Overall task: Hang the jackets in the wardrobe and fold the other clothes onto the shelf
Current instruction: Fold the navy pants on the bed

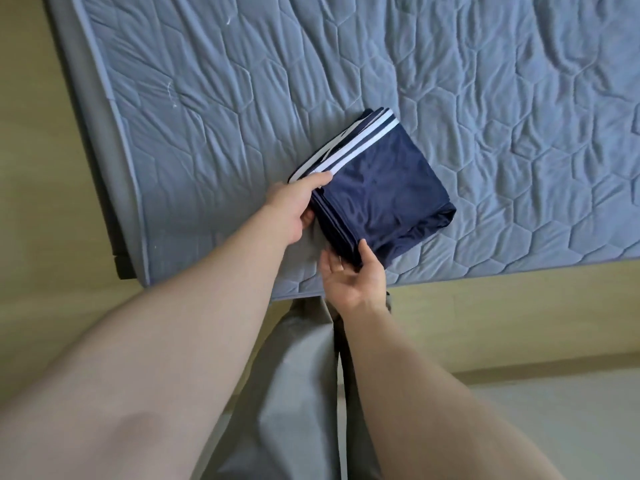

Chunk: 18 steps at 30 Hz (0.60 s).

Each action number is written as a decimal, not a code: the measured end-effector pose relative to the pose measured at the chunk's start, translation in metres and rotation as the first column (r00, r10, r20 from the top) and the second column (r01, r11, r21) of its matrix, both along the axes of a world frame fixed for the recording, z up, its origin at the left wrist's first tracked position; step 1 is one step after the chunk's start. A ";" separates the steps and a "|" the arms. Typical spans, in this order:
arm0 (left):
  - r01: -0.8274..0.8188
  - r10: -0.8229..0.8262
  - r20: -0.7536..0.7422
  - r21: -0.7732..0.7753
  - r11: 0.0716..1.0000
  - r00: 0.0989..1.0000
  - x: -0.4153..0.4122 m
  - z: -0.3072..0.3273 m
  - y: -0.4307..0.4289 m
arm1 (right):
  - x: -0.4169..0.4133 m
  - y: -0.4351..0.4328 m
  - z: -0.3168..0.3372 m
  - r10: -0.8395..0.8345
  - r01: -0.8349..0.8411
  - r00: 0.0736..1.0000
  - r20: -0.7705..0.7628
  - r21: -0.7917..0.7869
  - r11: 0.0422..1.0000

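1. Head view, the grasp. The folded garment (381, 192), navy with white stripes along one edge, lies on the mattress (485, 98) directly ahead of both sets of fingers. The left hand (292, 209) pinches the striped corner, thumb on top and fingers tucked beneath. The right hand (353, 278), palm turned up, grips the neighbouring corner, thumb above and fingers (332, 266) slid under the layered edge.
2. Head view, purpose. With thumbs over and fingers under at two adjacent corners, the stacked layers are clamped together. This looks like a hold meant to keep the fold intact when the bundle is lifted toward the shelf.
3. Head view, surface. The quilted blue-grey cover, stitched in hexagons and creased, extends beyond the fingertips. It probably yields enough to let the fingers work underneath.
4. Head view, room. Pale yellowish floor (519, 323) lies behind the wrists, with grey trousers (294, 393) between the forearms. No wardrobe or shelf is in view.
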<state>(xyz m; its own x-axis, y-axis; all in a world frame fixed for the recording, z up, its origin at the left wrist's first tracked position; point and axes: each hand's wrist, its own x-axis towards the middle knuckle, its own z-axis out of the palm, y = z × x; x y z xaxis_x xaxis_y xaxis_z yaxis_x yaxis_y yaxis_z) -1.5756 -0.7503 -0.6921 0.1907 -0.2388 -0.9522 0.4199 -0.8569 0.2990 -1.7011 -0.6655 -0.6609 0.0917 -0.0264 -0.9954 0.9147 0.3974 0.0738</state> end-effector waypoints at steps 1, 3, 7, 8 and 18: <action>-0.026 0.026 0.007 0.012 1.000 1.000 -0.002 0.018 0.004 | -0.004 -0.005 0.019 0.019 -0.019 1.000 -0.019 -0.001 1.000; -0.098 0.098 0.011 0.049 0.994 0.995 -0.005 0.065 0.016 | -0.014 -0.015 0.066 0.132 -0.132 0.989 -0.065 0.004 0.991; -0.245 0.241 0.046 0.126 0.961 0.969 0.001 0.162 0.045 | -0.027 -0.042 0.168 0.521 -0.523 0.847 -0.106 0.011 0.852; -0.287 0.287 0.024 0.146 0.947 0.958 0.005 0.187 0.054 | -0.027 -0.049 0.192 0.608 -0.611 0.786 -0.109 0.010 0.792; -0.720 0.720 0.037 0.089 0.688 0.693 0.054 0.367 0.195 | 0.077 -0.026 0.368 0.965 -0.990 0.138 -0.222 -0.065 0.127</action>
